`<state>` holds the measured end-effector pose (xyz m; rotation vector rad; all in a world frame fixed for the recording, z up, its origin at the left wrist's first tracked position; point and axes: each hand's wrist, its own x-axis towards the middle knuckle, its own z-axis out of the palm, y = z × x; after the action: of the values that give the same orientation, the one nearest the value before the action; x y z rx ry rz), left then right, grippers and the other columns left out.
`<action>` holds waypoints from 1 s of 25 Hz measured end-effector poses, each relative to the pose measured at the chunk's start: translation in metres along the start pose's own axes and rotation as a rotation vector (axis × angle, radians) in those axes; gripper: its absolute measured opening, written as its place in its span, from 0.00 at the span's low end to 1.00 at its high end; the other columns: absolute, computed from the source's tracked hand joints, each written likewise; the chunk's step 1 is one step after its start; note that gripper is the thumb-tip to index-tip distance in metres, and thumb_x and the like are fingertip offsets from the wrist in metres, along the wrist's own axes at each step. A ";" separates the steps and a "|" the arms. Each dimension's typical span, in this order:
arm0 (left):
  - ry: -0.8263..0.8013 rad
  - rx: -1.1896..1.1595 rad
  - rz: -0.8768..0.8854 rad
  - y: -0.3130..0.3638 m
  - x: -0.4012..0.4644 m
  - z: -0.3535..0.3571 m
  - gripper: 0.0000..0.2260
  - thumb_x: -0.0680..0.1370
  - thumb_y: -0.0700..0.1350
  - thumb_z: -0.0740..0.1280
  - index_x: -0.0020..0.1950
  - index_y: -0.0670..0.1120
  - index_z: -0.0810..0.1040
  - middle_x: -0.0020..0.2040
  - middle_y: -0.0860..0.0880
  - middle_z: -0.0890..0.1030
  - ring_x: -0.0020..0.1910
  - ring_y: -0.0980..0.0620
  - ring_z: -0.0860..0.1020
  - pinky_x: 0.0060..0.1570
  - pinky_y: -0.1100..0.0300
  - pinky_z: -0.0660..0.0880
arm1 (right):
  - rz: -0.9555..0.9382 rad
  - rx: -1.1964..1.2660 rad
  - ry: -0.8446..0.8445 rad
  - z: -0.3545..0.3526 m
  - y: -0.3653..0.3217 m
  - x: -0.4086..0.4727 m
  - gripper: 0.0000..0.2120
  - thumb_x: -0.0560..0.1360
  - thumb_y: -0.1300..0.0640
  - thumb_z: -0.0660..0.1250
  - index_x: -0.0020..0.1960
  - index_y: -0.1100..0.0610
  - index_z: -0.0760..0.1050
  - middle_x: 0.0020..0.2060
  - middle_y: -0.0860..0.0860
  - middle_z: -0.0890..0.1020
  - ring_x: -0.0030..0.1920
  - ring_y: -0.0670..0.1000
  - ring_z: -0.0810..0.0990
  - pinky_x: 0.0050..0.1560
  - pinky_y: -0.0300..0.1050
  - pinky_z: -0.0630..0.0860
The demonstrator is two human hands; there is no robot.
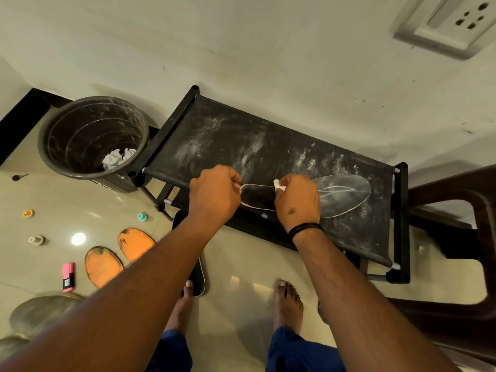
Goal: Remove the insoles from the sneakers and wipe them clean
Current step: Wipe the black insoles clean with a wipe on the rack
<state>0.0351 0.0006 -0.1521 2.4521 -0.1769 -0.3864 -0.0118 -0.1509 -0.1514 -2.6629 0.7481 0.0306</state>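
Pinching the heel of the black insole (257, 197) with left hand (213, 196), right hand (296, 201) gripping what looks like a white wipe (277, 184), on the dusty rack (268, 146).

The scene is evenly lit by soft indoor light with a warm, slightly greenish cast. A bright round glare spot shines on the glossy beige tiled floor (241, 253) beside the two orange flat insoles (103, 265), which points to a lamp overhead; fainter streaks of reflection lie on the tiles near the bare feet. Shadows are soft, gathering under the dusty black fabric tabletop (214, 135) and inside the dark round plastic bin (53, 146). The wide-angle lens bends straight lines strongly: the white wall socket (445, 22) at the upper right corner leans and stretches, and the forearms swell toward the lower edge. The centre is sharp; the lower left corner is soft and blurred.
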 end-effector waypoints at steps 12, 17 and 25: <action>0.007 -0.060 0.006 0.004 -0.002 -0.001 0.11 0.77 0.42 0.72 0.59 0.49 0.82 0.51 0.51 0.85 0.49 0.55 0.82 0.59 0.54 0.79 | -0.002 -0.039 0.014 0.003 -0.001 0.001 0.07 0.76 0.56 0.68 0.51 0.53 0.83 0.46 0.55 0.84 0.49 0.58 0.81 0.50 0.52 0.81; 0.013 -0.077 0.003 0.004 -0.003 -0.003 0.11 0.77 0.40 0.71 0.59 0.48 0.82 0.50 0.51 0.85 0.48 0.56 0.82 0.57 0.57 0.79 | -0.050 0.107 -0.099 0.005 -0.019 -0.010 0.06 0.76 0.60 0.68 0.46 0.55 0.84 0.40 0.55 0.84 0.42 0.55 0.82 0.45 0.48 0.81; 0.006 -0.064 -0.011 0.007 -0.002 -0.001 0.13 0.76 0.39 0.72 0.60 0.47 0.82 0.48 0.50 0.85 0.49 0.56 0.82 0.58 0.56 0.79 | -0.049 0.218 -0.207 0.000 -0.018 -0.006 0.04 0.74 0.56 0.71 0.43 0.53 0.85 0.38 0.52 0.84 0.40 0.52 0.82 0.40 0.46 0.81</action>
<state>0.0334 -0.0042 -0.1465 2.3921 -0.1459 -0.3837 -0.0078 -0.1339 -0.1440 -2.4236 0.5835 0.1970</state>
